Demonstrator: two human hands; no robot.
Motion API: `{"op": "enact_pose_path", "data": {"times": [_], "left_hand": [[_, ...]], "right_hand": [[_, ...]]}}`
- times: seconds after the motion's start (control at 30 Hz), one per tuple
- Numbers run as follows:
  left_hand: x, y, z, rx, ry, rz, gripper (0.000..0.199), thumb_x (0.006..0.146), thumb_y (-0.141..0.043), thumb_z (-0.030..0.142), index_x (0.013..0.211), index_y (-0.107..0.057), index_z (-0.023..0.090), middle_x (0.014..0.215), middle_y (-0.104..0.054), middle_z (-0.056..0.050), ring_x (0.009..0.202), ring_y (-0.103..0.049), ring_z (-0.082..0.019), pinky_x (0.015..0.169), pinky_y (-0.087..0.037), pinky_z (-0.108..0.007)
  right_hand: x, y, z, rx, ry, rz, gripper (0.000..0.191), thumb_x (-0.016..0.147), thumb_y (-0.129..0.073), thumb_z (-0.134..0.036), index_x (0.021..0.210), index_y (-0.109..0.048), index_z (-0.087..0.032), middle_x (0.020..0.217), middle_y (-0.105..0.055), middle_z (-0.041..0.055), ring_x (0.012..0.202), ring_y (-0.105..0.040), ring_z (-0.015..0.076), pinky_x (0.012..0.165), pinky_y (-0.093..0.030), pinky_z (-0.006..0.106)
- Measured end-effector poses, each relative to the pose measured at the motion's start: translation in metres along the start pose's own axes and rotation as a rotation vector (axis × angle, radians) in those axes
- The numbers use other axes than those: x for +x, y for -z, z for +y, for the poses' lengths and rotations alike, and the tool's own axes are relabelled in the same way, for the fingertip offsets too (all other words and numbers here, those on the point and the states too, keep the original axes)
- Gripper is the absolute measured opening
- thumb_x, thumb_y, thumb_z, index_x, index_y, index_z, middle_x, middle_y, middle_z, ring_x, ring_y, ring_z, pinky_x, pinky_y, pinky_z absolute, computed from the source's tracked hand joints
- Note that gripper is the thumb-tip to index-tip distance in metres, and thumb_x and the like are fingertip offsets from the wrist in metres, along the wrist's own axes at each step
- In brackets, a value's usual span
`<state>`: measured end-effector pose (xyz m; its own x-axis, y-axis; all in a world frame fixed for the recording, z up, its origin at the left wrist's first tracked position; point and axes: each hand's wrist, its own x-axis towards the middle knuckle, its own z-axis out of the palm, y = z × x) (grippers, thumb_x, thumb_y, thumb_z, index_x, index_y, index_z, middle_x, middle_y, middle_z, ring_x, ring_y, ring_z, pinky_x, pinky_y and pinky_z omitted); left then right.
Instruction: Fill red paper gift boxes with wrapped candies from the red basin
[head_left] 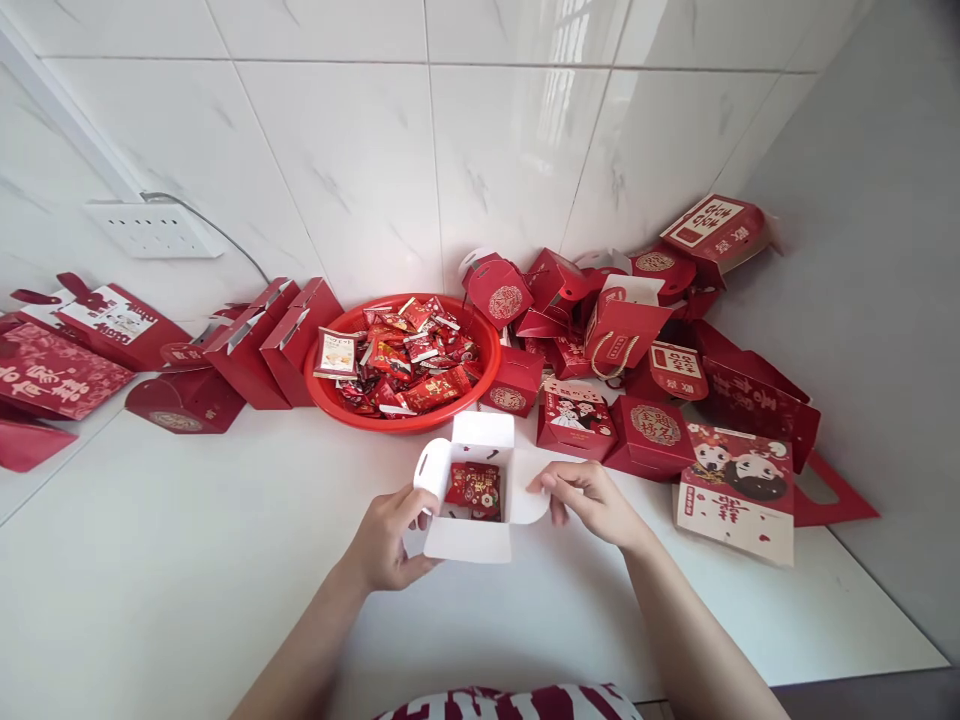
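Note:
In the head view a small gift box with a white inside stands with its flaps spread wide. Several red wrapped candies lie in it. My left hand grips the left flap, thumb over its edge near the slot. On the other side my right hand pinches the right flap between thumb and fingers. Just behind the box sits a round red basin heaped with red candy packets and one pale packet at its left. The outer faces of the held box are mostly hidden.
Red gift boxes are piled along the right side against the grey panel. More red boxes and bags stand at the left. A power strip is on the tiled wall behind the white tabletop.

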<state>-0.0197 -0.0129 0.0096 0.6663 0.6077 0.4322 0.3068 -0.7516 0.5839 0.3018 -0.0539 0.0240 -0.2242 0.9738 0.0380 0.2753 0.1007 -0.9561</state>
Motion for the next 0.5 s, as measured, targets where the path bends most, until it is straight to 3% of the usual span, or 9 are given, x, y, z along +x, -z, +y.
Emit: {"op": "enact_pose_path", "data": {"times": [0.03, 0.1, 0.2, 0.23, 0.27, 0.33, 0.4, 0.5], "left_hand": [[0.000, 0.000, -0.001, -0.041, 0.004, 0.023, 0.018, 0.082, -0.059, 0.037, 0.090, -0.051, 0.022, 0.073, -0.055, -0.001, 0.058, -0.051, -0.015, 0.055, -0.040, -0.027], [0.002, -0.001, 0.000, -0.091, 0.048, 0.098, 0.018, 0.089, -0.055, 0.035, 0.078, -0.050, 0.021, 0.068, -0.050, 0.000, 0.059, -0.047, -0.015, 0.055, -0.039, -0.027], [0.008, -0.007, 0.008, -0.160, 0.177, 0.194, 0.015, 0.090, -0.059, 0.031, 0.081, -0.054, 0.020, 0.077, -0.054, -0.002, 0.068, -0.052, -0.016, 0.063, -0.045, -0.028], [0.010, -0.010, 0.012, -0.203, 0.236, 0.221, 0.012, 0.089, -0.062, 0.031, 0.093, -0.058, 0.020, 0.088, -0.059, -0.004, 0.077, -0.056, -0.017, 0.070, -0.048, -0.029], [0.012, -0.013, 0.016, -0.261, 0.299, 0.244, 0.026, 0.088, -0.065, 0.030, 0.111, -0.057, 0.021, 0.102, -0.061, -0.007, 0.089, -0.060, -0.019, 0.080, -0.050, -0.031], [0.015, -0.019, 0.022, -0.406, 0.429, 0.291, 0.062, 0.090, -0.065, 0.031, 0.144, -0.036, 0.024, 0.130, -0.057, -0.011, 0.115, -0.059, -0.023, 0.098, -0.049, -0.036], [0.017, -0.025, 0.025, -0.553, 0.515, 0.310, 0.075, 0.091, -0.064, 0.032, 0.154, -0.022, 0.026, 0.144, -0.050, -0.013, 0.128, -0.053, -0.026, 0.106, -0.046, -0.038], [0.016, -0.032, 0.021, -0.732, 0.559, 0.234, 0.063, 0.094, -0.059, 0.037, 0.150, -0.035, 0.023, 0.146, -0.052, -0.013, 0.129, -0.054, -0.029, 0.103, -0.050, -0.039]], "right_hand": [[0.001, 0.000, 0.001, 0.043, -0.024, 0.023, 0.039, 0.100, -0.047, -0.049, 0.092, -0.068, -0.018, 0.052, -0.056, -0.0019, 0.048, -0.053, 0.0144, 0.052, -0.042, 0.027], [0.004, -0.003, 0.002, 0.072, -0.030, 0.137, 0.037, 0.099, -0.049, -0.051, 0.095, -0.065, -0.018, 0.057, -0.057, -0.0018, 0.050, -0.053, 0.0142, 0.052, -0.042, 0.026], [0.006, -0.011, 0.002, 0.024, 0.030, 0.196, 0.036, 0.096, -0.056, -0.048, 0.120, -0.057, -0.021, 0.095, -0.070, 0.0061, 0.083, -0.066, 0.0195, 0.071, -0.051, 0.030], [0.006, -0.014, 0.002, 0.007, 0.058, 0.178, 0.040, 0.096, -0.058, -0.047, 0.126, -0.054, -0.022, 0.108, -0.070, 0.0081, 0.094, -0.066, 0.0212, 0.078, -0.052, 0.032], [0.005, -0.016, 0.001, -0.008, 0.091, 0.154, 0.042, 0.095, -0.059, -0.046, 0.130, -0.053, -0.024, 0.118, -0.067, 0.0092, 0.103, -0.065, 0.0227, 0.085, -0.051, 0.034], [0.002, -0.017, 0.000, -0.018, 0.177, 0.106, 0.045, 0.095, -0.059, -0.047, 0.134, -0.052, -0.026, 0.130, -0.063, 0.0100, 0.115, -0.061, 0.0253, 0.097, -0.048, 0.039], [-0.001, -0.016, -0.003, -0.010, 0.272, 0.039, 0.054, 0.095, -0.056, -0.053, 0.142, -0.046, -0.028, 0.136, -0.060, 0.0109, 0.124, -0.057, 0.0279, 0.107, -0.042, 0.045], [0.000, -0.009, -0.009, -0.008, 0.378, -0.162, 0.068, 0.092, -0.051, -0.067, 0.146, -0.047, -0.025, 0.142, -0.056, 0.0139, 0.134, -0.049, 0.0315, 0.114, -0.035, 0.051]]}}
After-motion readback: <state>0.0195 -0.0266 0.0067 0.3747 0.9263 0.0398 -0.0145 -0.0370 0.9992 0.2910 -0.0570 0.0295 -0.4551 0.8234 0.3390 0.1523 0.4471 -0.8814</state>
